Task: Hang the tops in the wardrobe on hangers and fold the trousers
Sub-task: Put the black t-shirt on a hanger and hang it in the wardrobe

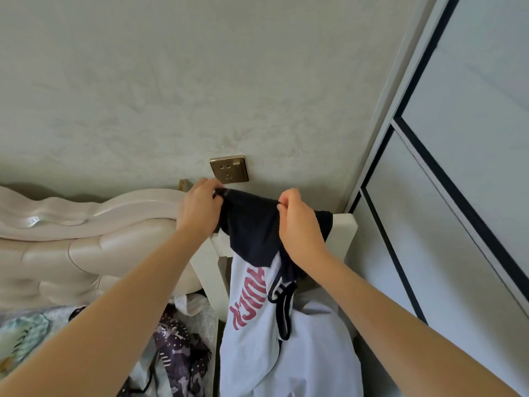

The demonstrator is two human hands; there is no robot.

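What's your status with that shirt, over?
Left hand and right hand both pinch the dark top edge of the T-shirt. It hangs free below them. The wardrobe at right looks closed. Over.

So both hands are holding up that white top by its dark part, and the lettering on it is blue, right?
Not quite. The head view shows the lettering is red, not blue. The rest holds: the left hand and the right hand hold up the white top by its dark part.
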